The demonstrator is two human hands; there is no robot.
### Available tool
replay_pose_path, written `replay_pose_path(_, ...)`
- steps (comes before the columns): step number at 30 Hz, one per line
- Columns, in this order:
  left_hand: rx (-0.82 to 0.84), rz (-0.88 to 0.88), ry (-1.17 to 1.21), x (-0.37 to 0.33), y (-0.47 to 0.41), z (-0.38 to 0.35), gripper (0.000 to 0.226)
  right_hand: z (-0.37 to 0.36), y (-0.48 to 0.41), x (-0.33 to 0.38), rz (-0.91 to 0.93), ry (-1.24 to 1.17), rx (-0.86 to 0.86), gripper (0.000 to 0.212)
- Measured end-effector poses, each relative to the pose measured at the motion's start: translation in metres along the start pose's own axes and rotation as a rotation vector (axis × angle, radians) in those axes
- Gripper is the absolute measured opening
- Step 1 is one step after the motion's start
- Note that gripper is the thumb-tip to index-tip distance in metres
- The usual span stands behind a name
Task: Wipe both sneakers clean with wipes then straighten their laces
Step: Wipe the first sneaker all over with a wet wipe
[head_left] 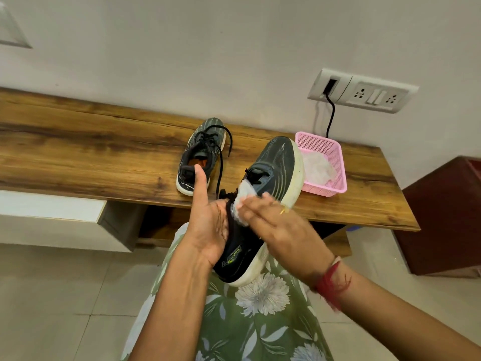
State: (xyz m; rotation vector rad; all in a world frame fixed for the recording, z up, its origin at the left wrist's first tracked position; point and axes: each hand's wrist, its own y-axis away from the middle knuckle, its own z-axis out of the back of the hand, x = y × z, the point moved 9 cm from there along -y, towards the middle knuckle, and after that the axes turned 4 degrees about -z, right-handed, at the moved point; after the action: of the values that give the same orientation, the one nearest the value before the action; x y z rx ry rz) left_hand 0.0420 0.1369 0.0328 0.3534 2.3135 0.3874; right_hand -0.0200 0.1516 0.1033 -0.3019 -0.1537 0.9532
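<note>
Over the person's lap, in the head view, the left hand (210, 225) grasps the held sneaker (276, 162) from its side, palm facing up; its fingers wrap behind the shoe out of sight and the thumb (200, 183) stands straight. The sneaker tilts toe-up, its heel below both wrists. The right hand (276, 222) lays nearly straight, blurred fingers (256, 204) flat on a white wipe (243, 194), pressing it against the sneaker's collar, so the wipe sits between fingertips and shoe. Beyond the left thumb the second sneaker (203, 149) rests on a wooden bench (91, 142), its laces (221, 162) loose. Past the right fingertips, behind the raised toe, a pink basket (335, 162) holds more wipes (316, 169).
</note>
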Motion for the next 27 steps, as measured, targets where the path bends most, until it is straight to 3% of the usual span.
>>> replay_pose_path(3,0.023,0.005,-0.006,0.001,0.002,-0.004,0.113,0.010,-0.009,-0.033,-0.178,0.023,-0.074,0.048)
replay_pose_path(8,-0.009,-0.001,-0.027,0.000,0.001,0.001,0.111,-0.003,0.003,0.005,0.061,-0.018,0.049,0.039)
replay_pose_path(12,-0.001,0.020,-0.030,0.003,0.002,-0.001,0.112,0.005,-0.011,-0.037,-0.151,0.047,-0.011,0.053)
replay_pose_path(15,-0.032,0.026,-0.040,0.002,0.002,0.004,0.115,0.002,-0.004,-0.006,-0.048,-0.005,-0.007,0.038)
replay_pose_path(18,-0.048,0.040,-0.038,0.003,0.000,0.006,0.122,-0.002,0.008,0.019,0.094,-0.062,0.065,0.036)
replay_pose_path(24,0.019,0.030,-0.019,0.003,0.004,-0.008,0.110,0.014,-0.010,-0.024,-0.146,0.006,-0.052,0.043)
replay_pose_path(27,-0.016,0.032,-0.034,0.002,0.003,-0.001,0.114,0.008,-0.002,0.009,0.017,-0.007,0.022,0.036)
